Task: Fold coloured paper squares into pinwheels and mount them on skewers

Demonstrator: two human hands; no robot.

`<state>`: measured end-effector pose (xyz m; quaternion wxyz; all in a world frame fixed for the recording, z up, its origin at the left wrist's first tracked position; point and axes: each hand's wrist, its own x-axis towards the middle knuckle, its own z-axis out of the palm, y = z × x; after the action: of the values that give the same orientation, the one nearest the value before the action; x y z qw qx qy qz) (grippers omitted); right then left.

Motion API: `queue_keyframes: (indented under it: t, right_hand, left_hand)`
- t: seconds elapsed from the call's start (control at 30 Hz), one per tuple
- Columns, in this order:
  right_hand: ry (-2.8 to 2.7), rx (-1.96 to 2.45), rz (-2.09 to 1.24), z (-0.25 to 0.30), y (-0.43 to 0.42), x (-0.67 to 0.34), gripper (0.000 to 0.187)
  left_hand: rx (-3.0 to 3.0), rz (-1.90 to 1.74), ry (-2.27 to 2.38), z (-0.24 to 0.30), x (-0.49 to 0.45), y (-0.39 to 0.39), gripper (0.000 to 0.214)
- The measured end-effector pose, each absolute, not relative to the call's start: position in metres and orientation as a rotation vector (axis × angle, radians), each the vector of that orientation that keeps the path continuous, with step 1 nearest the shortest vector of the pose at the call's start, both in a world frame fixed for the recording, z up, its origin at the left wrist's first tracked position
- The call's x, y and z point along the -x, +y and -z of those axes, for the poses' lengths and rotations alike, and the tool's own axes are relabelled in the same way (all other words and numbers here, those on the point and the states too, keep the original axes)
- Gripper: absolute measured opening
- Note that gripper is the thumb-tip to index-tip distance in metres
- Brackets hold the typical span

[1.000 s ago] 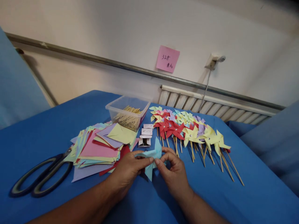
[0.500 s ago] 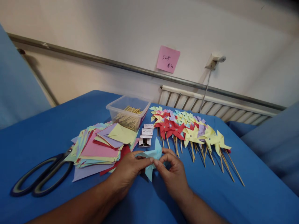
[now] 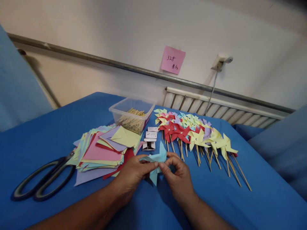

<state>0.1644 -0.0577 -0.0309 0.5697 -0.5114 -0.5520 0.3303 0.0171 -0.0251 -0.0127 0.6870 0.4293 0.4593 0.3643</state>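
Legible writing: the number "32", handwritten on a pink note (image 3: 173, 60).
The note is on the wall (image 3: 134, 38), dark ink, two lines; "32" opens the upper, followed by one character; the lower, handwritten characters, not read with certainty. Small white boxes (image 3: 151, 135): print present, too small to read.

Pale-blue paper pinwheel (image 3: 158, 157), blades folded, pinched near centre between hands (image 3: 131, 174) (image 3: 179, 178).
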Motion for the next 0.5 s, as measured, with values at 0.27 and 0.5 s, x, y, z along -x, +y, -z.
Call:
queue_keyframes:
  t: [0.27, 0.5]
  right_hand:
    - [-1.296, 1.188, -0.794, 0.030, -0.058, -0.163, 0.023]
    - [-1.015, 1.139, -1.027, 0.032, -0.056, -0.169, 0.025]
  left_hand:
    - [-0.962, -0.798, 1.018, 0.010, -0.018, -0.027, 0.027]
    - [-0.878, -0.808, 1.037, -0.001, -0.019, -0.026, 0.023]
